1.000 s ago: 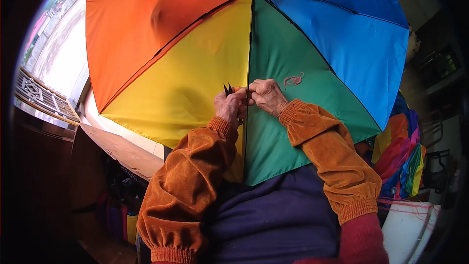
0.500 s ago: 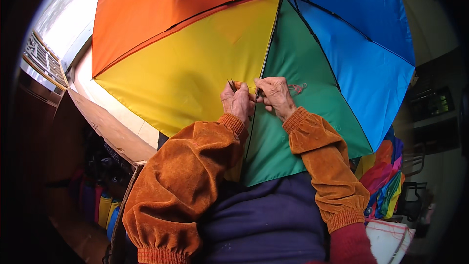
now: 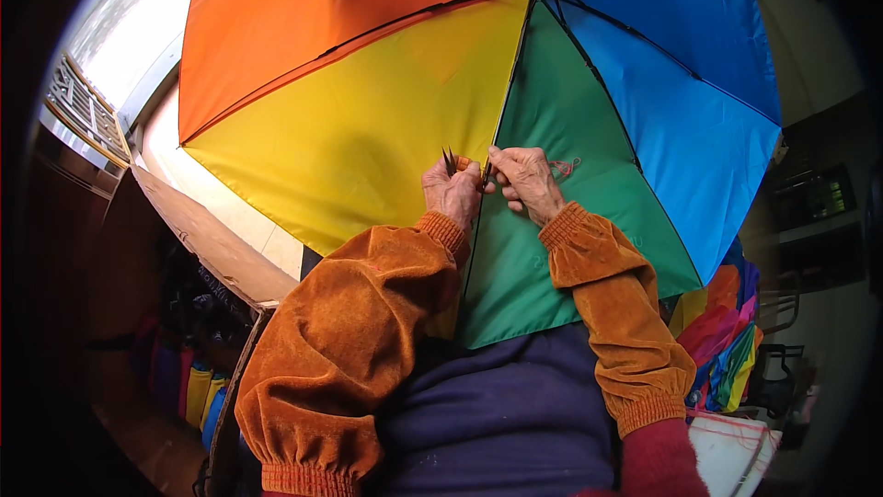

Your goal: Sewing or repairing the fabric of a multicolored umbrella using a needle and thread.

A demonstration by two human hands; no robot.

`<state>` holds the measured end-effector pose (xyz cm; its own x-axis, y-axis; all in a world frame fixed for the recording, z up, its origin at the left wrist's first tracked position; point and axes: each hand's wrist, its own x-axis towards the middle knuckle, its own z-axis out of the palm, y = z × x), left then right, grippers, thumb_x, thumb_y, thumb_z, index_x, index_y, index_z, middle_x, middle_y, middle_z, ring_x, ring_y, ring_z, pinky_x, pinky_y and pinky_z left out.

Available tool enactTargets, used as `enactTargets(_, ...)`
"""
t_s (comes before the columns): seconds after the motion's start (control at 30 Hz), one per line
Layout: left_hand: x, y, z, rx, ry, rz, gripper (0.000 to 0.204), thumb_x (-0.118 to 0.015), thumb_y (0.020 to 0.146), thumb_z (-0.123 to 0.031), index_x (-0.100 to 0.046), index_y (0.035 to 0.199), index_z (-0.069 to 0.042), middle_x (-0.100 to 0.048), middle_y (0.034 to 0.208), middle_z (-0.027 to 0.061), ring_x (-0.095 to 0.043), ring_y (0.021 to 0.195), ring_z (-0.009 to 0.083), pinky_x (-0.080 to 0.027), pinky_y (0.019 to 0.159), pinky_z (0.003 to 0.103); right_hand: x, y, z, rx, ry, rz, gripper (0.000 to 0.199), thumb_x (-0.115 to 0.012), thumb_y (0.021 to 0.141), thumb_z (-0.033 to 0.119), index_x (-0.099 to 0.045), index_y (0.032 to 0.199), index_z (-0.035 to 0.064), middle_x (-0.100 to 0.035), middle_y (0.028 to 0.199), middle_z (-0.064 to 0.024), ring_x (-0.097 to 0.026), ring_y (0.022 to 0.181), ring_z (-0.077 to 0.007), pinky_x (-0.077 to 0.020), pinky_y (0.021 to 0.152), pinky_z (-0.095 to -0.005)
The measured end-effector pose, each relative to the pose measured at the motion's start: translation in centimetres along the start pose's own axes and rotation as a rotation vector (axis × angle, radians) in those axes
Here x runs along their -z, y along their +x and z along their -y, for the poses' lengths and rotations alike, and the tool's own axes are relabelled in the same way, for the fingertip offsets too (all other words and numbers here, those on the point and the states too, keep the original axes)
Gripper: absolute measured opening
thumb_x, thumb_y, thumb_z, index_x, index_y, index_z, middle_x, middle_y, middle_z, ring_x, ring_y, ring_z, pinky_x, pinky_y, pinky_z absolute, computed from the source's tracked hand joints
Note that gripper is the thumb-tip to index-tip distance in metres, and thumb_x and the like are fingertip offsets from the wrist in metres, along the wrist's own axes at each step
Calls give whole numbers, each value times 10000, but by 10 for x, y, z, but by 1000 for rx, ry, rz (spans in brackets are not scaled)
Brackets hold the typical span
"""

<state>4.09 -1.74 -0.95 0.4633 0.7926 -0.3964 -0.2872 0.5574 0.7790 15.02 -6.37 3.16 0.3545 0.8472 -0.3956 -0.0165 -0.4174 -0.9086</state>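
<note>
An open rainbow-coloured umbrella (image 3: 359,120) spreads before me, its inner side and dark ribs facing me. My left hand (image 3: 451,192) is closed at the rib between the yellow and green panels. Two dark pointed blades, apparently small thread snips (image 3: 449,162), stick up from it, and an orange band (image 3: 468,164) shows at its fingers. Just to the right, my right hand (image 3: 529,182) pinches at the same rib; whatever lies between its fingertips is too small to make out. A tangle of pinkish thread (image 3: 565,168) shows against the green panel beside that hand.
At the left stands an open cardboard box (image 3: 207,235) with folded coloured fabric inside. More rainbow fabric (image 3: 722,331) is heaped at the right, above a white object (image 3: 731,451). Dark blue cloth (image 3: 497,414) covers my lap.
Both hands have shifted slightly right, and the snips' blades now point more upright. My right fingertips have come closer against the rib. The umbrella's left edge has moved a little right.
</note>
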Motion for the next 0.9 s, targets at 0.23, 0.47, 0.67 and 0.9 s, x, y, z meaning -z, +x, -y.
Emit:
enactTargets(0.23, -5, -8, -3, -19, -66, -44, 81, -519, 829, -97, -474, 772, -61, -528, 552, 37, -488, 433, 82, -313, 344, 220, 1, 5, -9, 64, -212, -91, 304, -573, 846, 271, -524, 640, 53, -440, 522, 22, -333, 376, -31, -231, 305, -200)
enactTargets(0.47, 0, 0, 5, -16, -38, -29, 114, -545, 848, -159, -463, 858, -80, -575, 603, 83, -338, 365, 46, -247, 318, 198, -3, 0, 2, 4, -6, -27, 240, -564, 827, 184, -513, 631, 55, -481, 553, 4, -339, 381, -17, -229, 311, -180)
enactTargets(0.67, -2, -7, -1, -60, -114, -10, 91, -543, 817, -63, -492, 747, -34, -530, 580, 32, -489, 460, 77, -362, 390, 205, -1, 4, -1, -26, 10, -30, 201, -574, 812, 181, -546, 658, 56, -453, 540, 25, -335, 388, -21, -218, 316, -187)
enactTargets(0.9, 2, -6, -4, -24, -7, 41, 42, -549, 792, -83, -514, 790, -58, -562, 591, 53, -341, 381, 48, -240, 337, 207, 11, -2, 3, 65, -147, 32, 146, -562, 813, 134, -596, 755, 4, -472, 546, 9, -420, 427, -52, -340, 344, -214)
